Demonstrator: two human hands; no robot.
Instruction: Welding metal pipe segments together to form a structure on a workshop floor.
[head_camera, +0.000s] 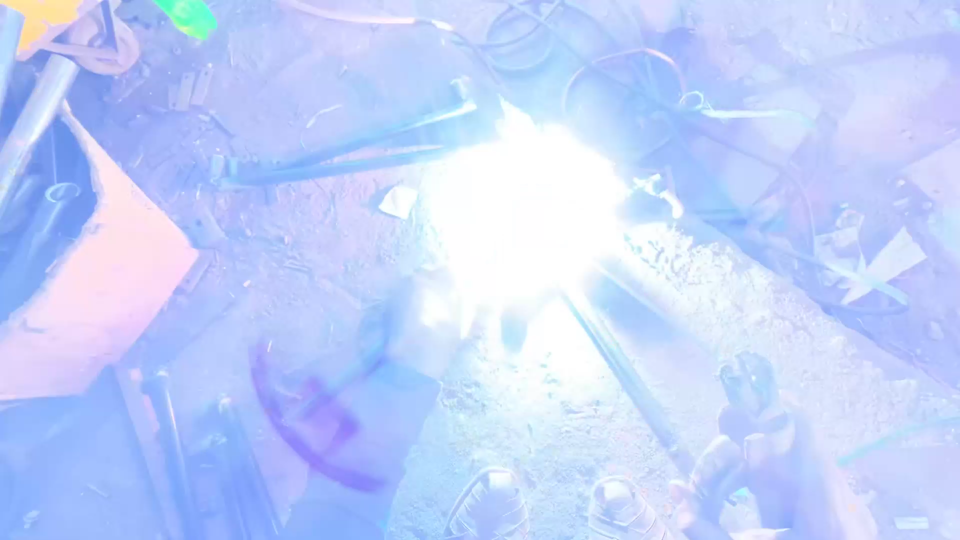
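Gripping what looks like a welding electrode holder (748, 385), the right hand (775, 465) sits at the lower right with its fingers curled shut around the handle. From the holder's jaws a long thin rod (620, 365) runs up and to the left into a white welding arc (525, 210), whose glare washes out the joint itself. The left hand is not in view. The rod is probably light and stiff but whippy at this reach, and hot near the arc, so I judge the insulated handle to be the only sound place to hold. The workpiece seems to be thin steel bars (340, 155), which stretch away left of the arc; they are likely rigid, sharp at cut ends and hot close to the weld.

Below the grip, two shoes (555, 505) stand on the sandy ground (720, 290), close to the rod's line. Beyond the arc, cables (740, 130) loop over the dirt and could snag. Far left of the grip stands an orange box (95, 290) with pipes (35, 115) in it, and more bars (165, 440) lie at lower left. Open room lies mostly between the rod and the right edge.
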